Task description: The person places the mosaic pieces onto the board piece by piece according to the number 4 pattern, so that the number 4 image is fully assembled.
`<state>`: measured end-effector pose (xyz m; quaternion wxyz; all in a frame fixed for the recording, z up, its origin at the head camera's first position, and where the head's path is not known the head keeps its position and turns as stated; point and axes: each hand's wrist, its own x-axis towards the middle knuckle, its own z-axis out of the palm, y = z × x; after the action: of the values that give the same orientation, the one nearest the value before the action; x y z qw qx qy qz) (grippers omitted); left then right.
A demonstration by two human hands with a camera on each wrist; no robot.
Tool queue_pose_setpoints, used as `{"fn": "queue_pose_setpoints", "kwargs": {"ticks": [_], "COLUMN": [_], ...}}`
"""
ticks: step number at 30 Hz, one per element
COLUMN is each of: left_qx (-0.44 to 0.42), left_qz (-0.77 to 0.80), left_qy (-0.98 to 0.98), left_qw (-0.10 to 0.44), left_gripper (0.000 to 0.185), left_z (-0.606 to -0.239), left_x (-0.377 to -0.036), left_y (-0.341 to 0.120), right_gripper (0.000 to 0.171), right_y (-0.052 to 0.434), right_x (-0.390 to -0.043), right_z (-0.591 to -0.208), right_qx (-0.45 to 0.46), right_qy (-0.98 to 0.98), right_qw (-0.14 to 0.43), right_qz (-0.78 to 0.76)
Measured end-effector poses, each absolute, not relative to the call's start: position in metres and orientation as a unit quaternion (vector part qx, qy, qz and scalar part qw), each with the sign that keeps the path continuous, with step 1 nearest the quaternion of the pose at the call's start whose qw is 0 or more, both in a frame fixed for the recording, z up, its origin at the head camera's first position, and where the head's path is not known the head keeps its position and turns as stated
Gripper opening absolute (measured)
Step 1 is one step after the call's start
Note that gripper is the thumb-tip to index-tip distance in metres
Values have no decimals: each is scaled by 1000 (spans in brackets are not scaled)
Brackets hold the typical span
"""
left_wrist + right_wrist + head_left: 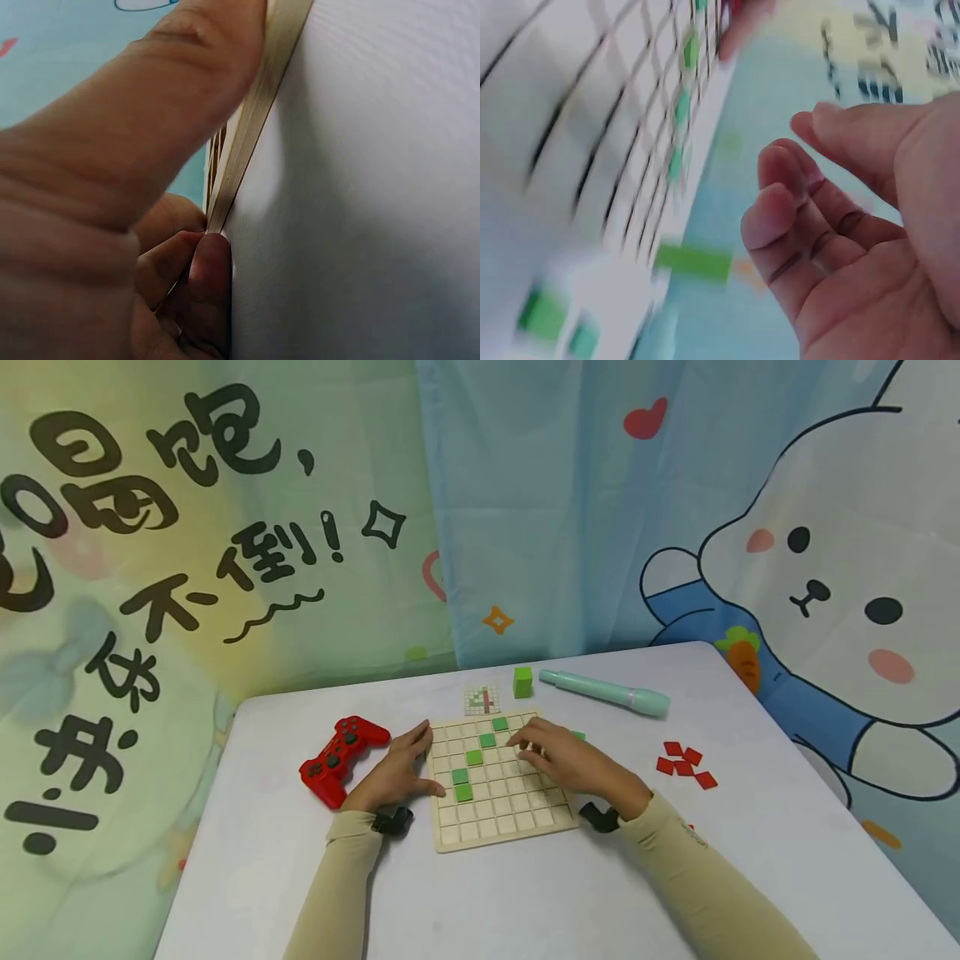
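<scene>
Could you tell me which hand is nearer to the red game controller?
Left. The left hand rests at the board's left edge, right beside the controller. The right hand lies over the board's far right part, across the board from it.

Matt pale wooden board; glossy, probably plastic, red controller.

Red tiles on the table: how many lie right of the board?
4, in a loose cluster: one, one, one and one. A fifth may overlap them at.
</scene>
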<state>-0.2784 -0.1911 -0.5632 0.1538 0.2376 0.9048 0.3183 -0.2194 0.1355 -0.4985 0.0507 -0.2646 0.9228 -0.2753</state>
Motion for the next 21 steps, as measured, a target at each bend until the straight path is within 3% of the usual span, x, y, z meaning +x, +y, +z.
{"fn": "queue_pose_setpoints", "kwargs": {"ticks": [8, 14, 21], "left_qx": [236, 235, 237], "left_qz": [315, 317, 332], "left_qy": [906, 905, 899], "left_qw": [157, 158, 158], "left_gripper": [113, 113, 115], "left_z": [-562, -565, -566], "left_x": [-277, -277, -278], "left_y": [-191, -193, -192], "right_gripper": [24, 34, 34], "right_y": [210, 221, 220], "right_x": [-208, -208, -210], "right_z": [-510, -524, -531], "right_qx": [-142, -124, -125], "right_qy": [960, 964, 962], "right_qw": [32, 65, 79], "right_qz": [-238, -227, -231]}}
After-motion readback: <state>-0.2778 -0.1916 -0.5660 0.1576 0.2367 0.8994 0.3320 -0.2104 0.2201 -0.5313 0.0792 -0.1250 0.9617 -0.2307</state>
